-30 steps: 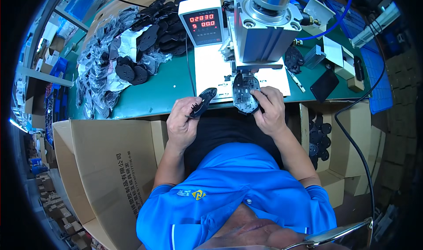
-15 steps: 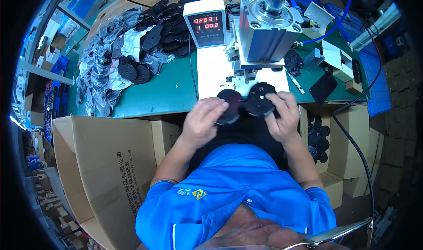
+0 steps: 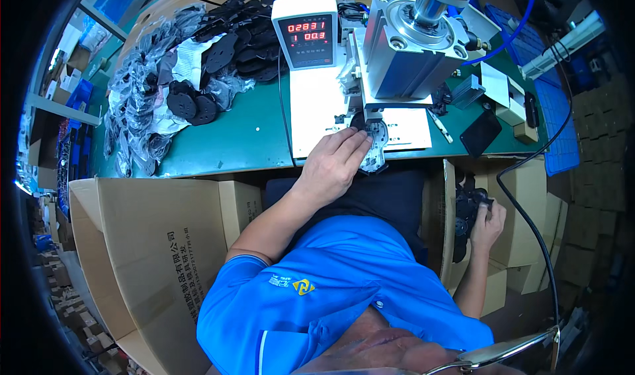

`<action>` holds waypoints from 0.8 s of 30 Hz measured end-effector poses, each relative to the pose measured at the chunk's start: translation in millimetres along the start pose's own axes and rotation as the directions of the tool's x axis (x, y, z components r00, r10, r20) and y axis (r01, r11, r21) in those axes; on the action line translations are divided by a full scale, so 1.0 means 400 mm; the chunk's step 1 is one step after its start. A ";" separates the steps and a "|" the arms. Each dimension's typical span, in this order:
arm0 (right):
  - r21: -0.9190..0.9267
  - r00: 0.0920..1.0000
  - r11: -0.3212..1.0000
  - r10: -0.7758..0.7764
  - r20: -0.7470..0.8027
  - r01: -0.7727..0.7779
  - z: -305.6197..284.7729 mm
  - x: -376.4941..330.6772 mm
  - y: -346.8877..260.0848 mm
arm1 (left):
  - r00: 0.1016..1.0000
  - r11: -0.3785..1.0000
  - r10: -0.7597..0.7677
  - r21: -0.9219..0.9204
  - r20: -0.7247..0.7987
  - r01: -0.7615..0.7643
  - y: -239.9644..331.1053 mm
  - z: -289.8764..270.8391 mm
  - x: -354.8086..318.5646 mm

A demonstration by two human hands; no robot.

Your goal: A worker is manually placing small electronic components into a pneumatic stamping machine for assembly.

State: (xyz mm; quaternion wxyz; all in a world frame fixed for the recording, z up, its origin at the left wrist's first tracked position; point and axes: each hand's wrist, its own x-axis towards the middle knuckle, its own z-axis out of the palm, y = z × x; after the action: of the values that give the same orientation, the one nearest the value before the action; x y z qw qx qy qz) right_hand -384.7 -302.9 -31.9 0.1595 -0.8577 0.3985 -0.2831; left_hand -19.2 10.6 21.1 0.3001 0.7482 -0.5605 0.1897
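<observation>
My left hand [image 3: 334, 161] reaches to the press [image 3: 413, 61], fingers together on a flat black plastic part [image 3: 376, 151]. That part lies under the press head, on the white base plate [image 3: 314, 104], its near end past the plate's front edge. The fingers cover its left side. My right hand [image 3: 488, 224] is down in the cardboard box [image 3: 519, 203] on the right. Its thumb and fingers are closed at a dark rounded plastic part [image 3: 477, 196], above other black parts [image 3: 461, 226]; the exact grip is partly hidden.
A white control box with a red lit display [image 3: 306, 34] stands left of the press. Black parts and clear plastic bags [image 3: 155, 90] are heaped on the green table [image 3: 231, 143]. A large carton [image 3: 155, 256] stands at my left. A black cable [image 3: 529, 209] hangs over the right box.
Both hands were before the press, each at a round black part. My right hand has moved right and down into the box; my left has moved forward to the part under the press.
</observation>
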 end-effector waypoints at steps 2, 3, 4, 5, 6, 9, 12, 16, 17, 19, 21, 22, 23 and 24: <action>-0.133 0.962 0.953 0.272 -0.018 -0.272 0.025 -0.025 0.137 | 1.000 1.000 -0.004 -0.001 -0.004 0.004 0.003 0.003 0.002; -0.132 0.963 0.954 0.268 -0.016 -0.268 0.035 -0.033 0.189 | 1.000 1.000 -0.012 0.000 -0.006 0.012 0.005 0.004 0.000; -0.223 0.931 0.910 0.364 0.025 -0.350 0.044 -0.040 0.236 | 1.000 1.000 -0.015 0.002 -0.009 0.015 0.006 0.004 -0.002; -0.315 0.886 0.850 0.461 0.053 -0.423 0.055 -0.052 0.275 | 1.000 1.000 -0.014 -0.014 -0.011 0.013 0.006 0.005 -0.001; -0.317 0.886 0.847 0.462 0.046 -0.426 0.070 -0.080 0.315 | 1.000 0.999 -0.008 -0.035 -0.013 0.007 0.005 0.008 0.003; -0.373 0.914 0.839 0.399 -0.075 -0.397 0.104 -0.110 0.338 | 1.000 0.998 0.007 -0.063 -0.013 -0.008 0.004 0.025 0.011; -0.006 0.953 0.955 0.297 0.068 -0.297 0.130 -0.041 0.105 | 1.000 0.998 -0.030 -0.053 -0.009 0.030 0.007 0.012 -0.003; 0.277 0.980 0.950 -0.172 0.095 0.140 0.140 0.032 -0.272 | 0.998 0.995 -0.055 -0.083 -0.040 0.052 0.001 0.010 -0.008; 0.337 0.946 0.905 -0.308 0.096 0.261 0.147 0.045 -0.341 | 0.998 0.996 -0.048 -0.081 -0.041 0.045 0.002 0.010 -0.005; 0.312 0.832 0.801 -0.553 0.055 0.511 0.169 0.071 -0.441 | 0.994 0.991 -0.104 -0.086 -0.027 0.102 0.009 0.003 -0.005; 0.356 0.779 0.749 -0.621 0.083 0.559 0.201 0.089 -0.506 | 0.993 0.990 -0.104 -0.097 -0.049 0.099 0.009 0.013 -0.007; 0.352 0.753 0.720 -0.655 0.061 0.598 0.222 0.097 -0.531 | 0.992 0.989 -0.104 -0.108 -0.067 0.096 0.002 0.011 -0.013; 0.349 0.724 0.688 -0.689 0.037 0.636 0.238 0.104 -0.550 | 0.992 0.986 -0.106 -0.137 -0.066 0.097 0.009 0.017 -0.014; 0.360 0.742 0.705 -0.669 0.051 0.611 0.260 0.099 -0.558 | 0.992 0.985 -0.113 -0.138 -0.055 0.104 0.010 0.026 -0.017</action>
State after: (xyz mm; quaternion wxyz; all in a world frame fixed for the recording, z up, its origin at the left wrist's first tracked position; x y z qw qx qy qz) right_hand -168.0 -187.7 11.6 0.2227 -0.9263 0.0074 -0.3037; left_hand -25.4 8.0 9.9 0.3773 0.7492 -0.5209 0.1579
